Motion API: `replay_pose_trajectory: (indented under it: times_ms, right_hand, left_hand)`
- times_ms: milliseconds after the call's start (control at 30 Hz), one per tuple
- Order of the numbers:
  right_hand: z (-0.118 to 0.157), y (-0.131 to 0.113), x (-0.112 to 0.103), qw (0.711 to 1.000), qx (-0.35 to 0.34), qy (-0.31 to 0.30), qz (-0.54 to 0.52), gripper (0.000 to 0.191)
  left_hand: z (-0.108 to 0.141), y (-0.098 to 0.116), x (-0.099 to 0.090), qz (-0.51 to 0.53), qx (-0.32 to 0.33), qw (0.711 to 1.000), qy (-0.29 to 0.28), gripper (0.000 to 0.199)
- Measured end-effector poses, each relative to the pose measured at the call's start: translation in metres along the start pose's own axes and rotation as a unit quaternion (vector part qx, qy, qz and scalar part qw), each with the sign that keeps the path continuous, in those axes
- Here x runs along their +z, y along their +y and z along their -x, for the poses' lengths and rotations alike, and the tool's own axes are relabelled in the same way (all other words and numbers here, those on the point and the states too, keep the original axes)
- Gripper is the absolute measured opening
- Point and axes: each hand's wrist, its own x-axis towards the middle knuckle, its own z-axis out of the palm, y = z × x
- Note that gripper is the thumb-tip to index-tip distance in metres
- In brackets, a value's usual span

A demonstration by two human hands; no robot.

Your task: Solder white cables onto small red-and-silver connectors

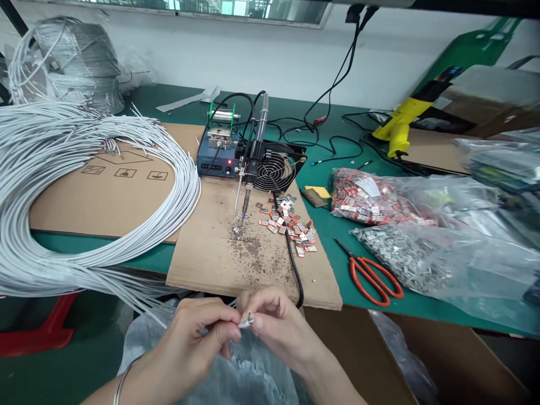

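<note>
In front of the table edge, low in the head view, my left hand (202, 332) pinches a white cable (244, 324) close to its end. My right hand (280, 326) has its thumb and fingers closed on the tip of the same cable, where small thin wires, one of them dark or green, stick out. Beyond my hands a soldering iron (253, 163) is held tip-down in a stand over scattered solder bits on the cardboard (202, 259). Small orange and silver metal pieces (295, 225) lie loose to its right.
A big coil of white cables (185, 208) covers the left side. Behind the cardboard stand a blue soldering station (215, 160) and a black fan (276, 171). Orange-handled scissors (373, 278), bags of small parts (405, 256) and a yellow heat gun (399, 124) are at right.
</note>
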Motion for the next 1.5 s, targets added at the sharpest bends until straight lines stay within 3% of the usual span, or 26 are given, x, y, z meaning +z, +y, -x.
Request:
replay_pose_trajectory:
  times_ms: [100, 200, 300, 400, 533, 700, 867, 1067, 1167, 1267, 1333, 1433, 1500]
  right_hand:
    - [0.0, -0.004, -0.003, 1.0, 0.017, 0.004, 0.011, 0.01]
    - [0.005, -0.016, -0.005, 0.994, 0.002, 0.02, 0.106, 0.008]
    - [0.009, -0.028, -0.003, 0.964, -0.024, 0.044, 0.259, 0.01]
    - [0.009, -0.034, 0.001, 0.937, -0.034, 0.052, 0.345, 0.005]
    - [0.007, -0.027, 0.005, 0.943, -0.066, 0.059, 0.321, 0.015]
    - [0.005, -0.009, 0.011, 0.958, -0.137, 0.12, 0.223, 0.019]
    - [0.002, -0.022, 0.007, 0.95, -0.073, 0.065, 0.297, 0.009]
    - [0.003, -0.049, 0.002, 0.909, -0.035, -0.004, 0.416, 0.011]
    - [0.006, -0.037, 0.004, 0.923, -0.068, 0.013, 0.378, 0.018]
    - [0.007, -0.019, 0.009, 0.934, -0.152, 0.078, 0.315, 0.019]
    - [0.005, -0.013, 0.01, 0.946, -0.166, 0.099, 0.259, 0.019]
    - [0.002, -0.02, 0.003, 0.971, -0.165, 0.131, 0.109, 0.023]
    - [0.002, -0.029, -0.006, 0.958, -0.204, 0.2, 0.028, 0.025]
  left_hand:
    - [0.0, 0.002, -0.002, 0.011, -0.036, 0.999, 0.0, 0.02]
    - [0.0, 0.003, -0.002, 0.018, -0.055, 0.998, 0.011, 0.019]
    - [0.001, 0.005, -0.001, -0.01, -0.048, 0.999, 0.011, 0.018]
    - [0.001, 0.006, -0.002, -0.04, -0.041, 0.998, 0.01, 0.018]
    - [0.0, 0.002, 0.003, 0.012, -0.058, 0.998, 0.015, 0.019]
    - [-0.002, -0.004, 0.011, 0.145, -0.109, 0.983, 0.02, 0.022]
    - [0.0, -0.002, 0.007, 0.143, -0.124, 0.982, 0.0, 0.021]
    - [0.003, 0.0, 0.003, -0.005, -0.064, 0.998, -0.005, 0.018]
    - [0.002, -0.001, 0.005, 0.019, -0.064, 0.998, 0.004, 0.017]
    - [0.0, -0.001, 0.011, 0.133, -0.108, 0.985, 0.011, 0.021]
    - [-0.002, -0.002, 0.014, 0.193, -0.132, 0.972, 0.013, 0.023]
    - [-0.001, -0.002, 0.016, 0.247, -0.152, 0.957, 0.008, 0.025]
    - [0.0, -0.003, 0.016, 0.283, -0.163, 0.945, 0.016, 0.027]
